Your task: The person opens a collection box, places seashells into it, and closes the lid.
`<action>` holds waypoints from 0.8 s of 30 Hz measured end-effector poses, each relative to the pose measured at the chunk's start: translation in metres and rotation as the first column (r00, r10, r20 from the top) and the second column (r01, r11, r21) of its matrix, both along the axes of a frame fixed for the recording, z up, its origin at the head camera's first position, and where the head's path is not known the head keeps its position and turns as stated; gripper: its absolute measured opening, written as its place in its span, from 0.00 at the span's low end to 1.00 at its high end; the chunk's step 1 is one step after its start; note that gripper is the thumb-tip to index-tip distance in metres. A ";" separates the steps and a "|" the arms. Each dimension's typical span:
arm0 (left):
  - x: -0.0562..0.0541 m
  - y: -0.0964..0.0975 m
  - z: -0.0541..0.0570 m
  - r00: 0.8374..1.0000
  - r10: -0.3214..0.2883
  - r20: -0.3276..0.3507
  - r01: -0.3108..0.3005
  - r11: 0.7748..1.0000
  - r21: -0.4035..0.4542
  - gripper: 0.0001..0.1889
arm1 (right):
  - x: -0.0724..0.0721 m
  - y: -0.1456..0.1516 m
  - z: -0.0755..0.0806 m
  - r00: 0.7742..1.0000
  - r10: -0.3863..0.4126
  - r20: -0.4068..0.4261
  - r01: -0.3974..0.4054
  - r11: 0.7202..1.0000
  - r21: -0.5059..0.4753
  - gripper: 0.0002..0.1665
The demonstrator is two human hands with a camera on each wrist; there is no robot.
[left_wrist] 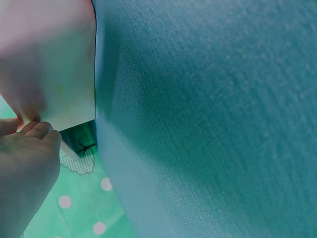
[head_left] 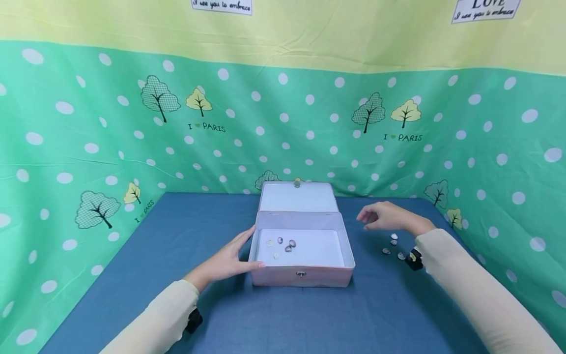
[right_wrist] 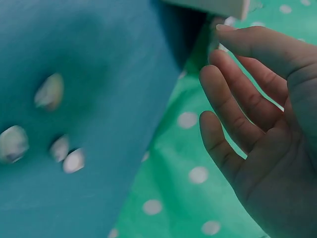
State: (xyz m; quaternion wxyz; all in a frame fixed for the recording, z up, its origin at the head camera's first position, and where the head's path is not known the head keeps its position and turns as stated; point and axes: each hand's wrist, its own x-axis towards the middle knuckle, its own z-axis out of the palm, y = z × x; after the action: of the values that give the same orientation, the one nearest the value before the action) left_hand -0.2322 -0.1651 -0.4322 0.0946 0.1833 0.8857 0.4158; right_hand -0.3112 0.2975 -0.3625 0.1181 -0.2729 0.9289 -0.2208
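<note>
A pale pink metal box [head_left: 302, 276] stands with its lid [head_left: 297, 196] tipped back. Several small seashells [head_left: 292, 243] lie inside, toward the left of its floor. My left hand [head_left: 227, 258] rests against the box's left side, the thumb stretched to the front rim and the fingers along the left edge. To the right of the box, above the table, my right hand [head_left: 384, 216] has thumb and forefinger brought together. Between those fingertips shows a small pale shell [right_wrist: 221, 35], partly hidden; the other fingers are loosely bent. More shells [head_left: 386, 251] lie on the table below this hand.
A dark blue cloth [head_left: 292, 319] covers the table. Green and yellow printed fabric [head_left: 309, 108] hangs behind it and at both sides. Black wrist devices [head_left: 193, 320] are worn below both hands. The raised lid stands at the box's far side.
</note>
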 end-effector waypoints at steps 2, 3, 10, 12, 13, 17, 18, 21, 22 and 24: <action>0.001 0.000 0.000 1.000 0.001 0.001 -0.001 1.000 0.001 0.57 | 0.002 0.010 -0.007 1.000 -0.022 0.019 0.022 1.000 -0.003 0.12; 0.001 0.000 0.000 1.000 0.002 0.001 -0.002 1.000 0.001 0.57 | 0.004 0.015 -0.010 0.999 -0.031 0.026 0.031 1.000 -0.005 0.13; 0.000 0.000 -0.001 1.000 -0.001 -0.007 0.001 1.000 0.003 0.57 | 0.016 0.040 -0.037 0.992 -0.089 0.090 0.090 0.996 -0.015 0.13; 0.000 0.001 -0.001 1.000 -0.002 -0.007 0.002 1.000 0.004 0.57 | 0.020 0.046 -0.044 0.990 -0.090 0.107 0.093 0.995 -0.020 0.13; 0.000 0.001 -0.001 1.000 -0.002 -0.008 0.002 1.000 0.003 0.57 | 0.022 0.048 -0.047 0.988 -0.099 0.119 0.103 0.994 -0.022 0.13; 0.000 0.001 -0.001 1.000 -0.006 -0.011 0.006 1.000 0.001 0.57 | 0.028 0.055 -0.056 0.979 -0.128 0.159 0.135 0.990 -0.035 0.13; 0.000 0.000 -0.002 1.000 -0.007 -0.012 0.007 1.000 0.000 0.57 | 0.030 0.055 -0.058 0.977 -0.135 0.168 0.144 0.989 -0.040 0.13; 0.000 0.000 -0.002 1.000 -0.008 -0.011 0.008 1.000 0.002 0.57 | 0.032 0.057 -0.062 0.971 -0.151 0.187 0.164 0.985 -0.057 0.12; 0.000 0.000 -0.002 1.000 -0.009 -0.010 0.009 1.000 0.003 0.57 | 0.032 0.057 -0.063 0.969 -0.155 0.191 0.169 0.984 -0.061 0.12; 0.000 0.000 -0.002 1.000 -0.009 -0.009 0.009 1.000 0.003 0.57 | 0.033 0.057 -0.064 0.968 -0.162 0.194 0.178 0.982 -0.067 0.11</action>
State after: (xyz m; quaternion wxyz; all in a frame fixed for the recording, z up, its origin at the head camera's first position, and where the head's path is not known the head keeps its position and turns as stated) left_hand -0.2322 -0.1649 -0.4339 0.0922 0.1895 0.8846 0.4160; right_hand -0.2782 0.3544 -0.4265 0.1742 -0.1750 0.9234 -0.2937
